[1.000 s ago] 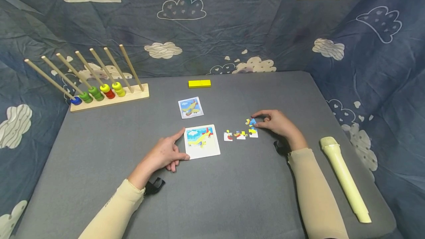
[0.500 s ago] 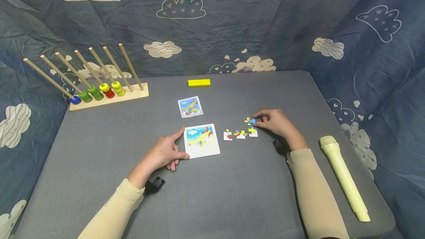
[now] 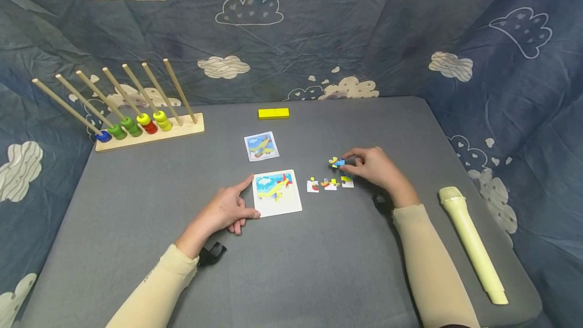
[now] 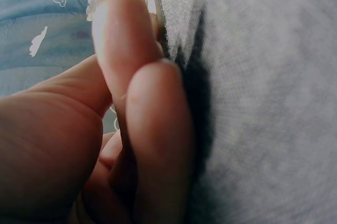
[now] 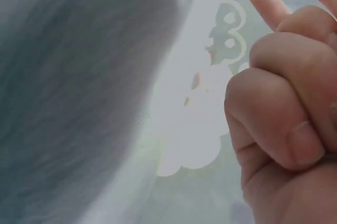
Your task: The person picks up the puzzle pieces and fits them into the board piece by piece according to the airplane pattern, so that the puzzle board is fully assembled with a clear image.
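In the head view, my left hand [image 3: 224, 209] holds the left side of a white puzzle board [image 3: 279, 209], index finger at its upper corner and thumb at its lower one. Part of an airplane picture fills the board's upper area; its lower part is white. My right hand [image 3: 372, 167] pinches a blue-and-yellow puzzle piece [image 3: 337, 163] between thumb and index finger. Loose puzzle pieces [image 3: 313, 186] lie in a row between board and right hand, the rightmost partly under the held one. Curled fingers [image 4: 160, 113] hide most of the board in the left wrist view.
Behind the board lies a small airplane picture card [image 3: 261, 147], with a yellow block [image 3: 274, 114] farther back. A wooden peg rack [image 3: 173, 134] with coloured rings stands back left. A pale yellow toy microphone [image 3: 473, 244] lies along the right side. Patterned cloth [image 3: 309, 29] surrounds the table.
My right hand has drawn the pinched puzzle piece a little to the left and away, turning it slightly. The left hand and the board have stayed put.
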The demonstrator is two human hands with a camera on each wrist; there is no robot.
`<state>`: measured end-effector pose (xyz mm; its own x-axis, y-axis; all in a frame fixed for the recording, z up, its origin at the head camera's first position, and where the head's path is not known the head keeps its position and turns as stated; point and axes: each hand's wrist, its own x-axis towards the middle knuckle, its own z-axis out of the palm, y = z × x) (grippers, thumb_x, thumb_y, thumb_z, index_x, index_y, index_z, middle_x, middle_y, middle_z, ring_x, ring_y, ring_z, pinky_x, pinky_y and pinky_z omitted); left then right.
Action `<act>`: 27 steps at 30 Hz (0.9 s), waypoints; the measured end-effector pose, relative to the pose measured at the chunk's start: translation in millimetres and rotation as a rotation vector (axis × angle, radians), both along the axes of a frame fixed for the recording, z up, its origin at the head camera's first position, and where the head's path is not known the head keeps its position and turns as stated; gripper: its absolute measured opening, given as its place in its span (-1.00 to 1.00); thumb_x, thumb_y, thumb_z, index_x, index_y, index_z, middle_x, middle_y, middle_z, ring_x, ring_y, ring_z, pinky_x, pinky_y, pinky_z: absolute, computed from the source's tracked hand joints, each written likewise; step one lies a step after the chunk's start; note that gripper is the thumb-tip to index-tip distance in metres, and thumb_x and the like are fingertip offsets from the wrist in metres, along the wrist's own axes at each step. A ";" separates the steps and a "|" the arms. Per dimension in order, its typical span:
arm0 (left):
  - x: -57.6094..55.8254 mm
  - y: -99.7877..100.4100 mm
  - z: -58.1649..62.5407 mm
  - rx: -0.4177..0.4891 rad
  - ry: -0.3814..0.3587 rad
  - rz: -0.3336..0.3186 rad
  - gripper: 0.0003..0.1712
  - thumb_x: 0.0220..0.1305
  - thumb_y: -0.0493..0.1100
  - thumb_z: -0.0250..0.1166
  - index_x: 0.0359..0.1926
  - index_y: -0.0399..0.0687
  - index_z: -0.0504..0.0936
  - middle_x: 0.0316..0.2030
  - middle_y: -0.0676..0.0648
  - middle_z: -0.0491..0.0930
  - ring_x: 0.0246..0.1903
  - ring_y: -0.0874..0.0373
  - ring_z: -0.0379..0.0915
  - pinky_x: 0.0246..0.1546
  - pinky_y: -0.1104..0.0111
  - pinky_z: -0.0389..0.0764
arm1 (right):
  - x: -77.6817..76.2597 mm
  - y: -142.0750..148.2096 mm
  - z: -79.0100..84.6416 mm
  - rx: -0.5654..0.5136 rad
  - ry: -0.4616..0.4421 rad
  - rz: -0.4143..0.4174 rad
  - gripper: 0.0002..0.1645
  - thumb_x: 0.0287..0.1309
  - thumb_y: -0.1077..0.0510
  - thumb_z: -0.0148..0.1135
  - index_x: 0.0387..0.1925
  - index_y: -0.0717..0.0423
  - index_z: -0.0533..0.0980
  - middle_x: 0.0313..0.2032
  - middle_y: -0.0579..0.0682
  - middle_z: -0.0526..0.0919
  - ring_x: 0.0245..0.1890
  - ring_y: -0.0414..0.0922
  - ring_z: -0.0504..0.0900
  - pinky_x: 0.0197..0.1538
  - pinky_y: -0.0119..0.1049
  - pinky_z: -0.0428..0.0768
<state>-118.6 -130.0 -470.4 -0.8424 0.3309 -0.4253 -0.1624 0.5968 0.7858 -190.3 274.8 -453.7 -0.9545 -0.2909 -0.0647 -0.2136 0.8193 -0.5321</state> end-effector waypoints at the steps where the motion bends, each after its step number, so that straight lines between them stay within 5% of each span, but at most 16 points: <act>1: -0.1 0.0 0.2 -0.001 0.000 -0.001 0.24 0.20 -0.12 0.60 0.73 0.18 0.02 -0.70 -0.04 0.60 -0.84 0.21 0.52 -0.73 0.28 0.63 | 2.0 -4.8 4.2 -0.001 0.013 0.019 -0.63 0.31 -0.01 0.49 0.04 0.09 0.75 -0.64 -0.21 0.32 -0.61 -0.26 0.19 -0.50 -0.38 0.18; 9: -1.3 -0.9 -0.3 0.002 0.000 -0.001 0.24 0.20 -0.12 0.60 0.73 0.18 0.02 -0.70 -0.05 0.60 -0.84 0.21 0.52 -0.73 0.27 0.64 | 22.2 -58.2 24.7 -0.026 0.109 0.207 -0.69 0.24 0.08 0.55 -0.02 0.10 0.77 -0.68 -0.23 0.32 -0.66 -0.34 0.16 -0.53 -0.45 0.16; 19: -1.1 -0.1 -0.5 0.007 -0.004 -0.009 0.24 0.21 -0.11 0.60 0.73 0.20 0.01 -0.70 -0.05 0.60 -0.84 0.21 0.53 -0.73 0.25 0.64 | 35.7 -108.0 3.3 0.057 0.185 0.354 -0.67 0.22 0.03 0.58 -0.08 0.13 0.77 -0.62 -0.18 0.53 -0.62 -0.37 0.30 -0.53 -0.51 0.24; 27: -1.2 -0.1 -0.1 0.009 -0.004 -0.007 0.25 0.21 -0.11 0.60 0.73 0.19 0.01 -0.71 -0.04 0.60 -0.84 0.21 0.53 -0.73 0.25 0.64 | 38.0 -118.3 -2.8 0.113 0.220 0.371 -0.65 0.20 -0.02 0.58 -0.06 0.08 0.78 -0.64 -0.17 0.57 -0.66 -0.34 0.27 -0.55 -0.45 0.23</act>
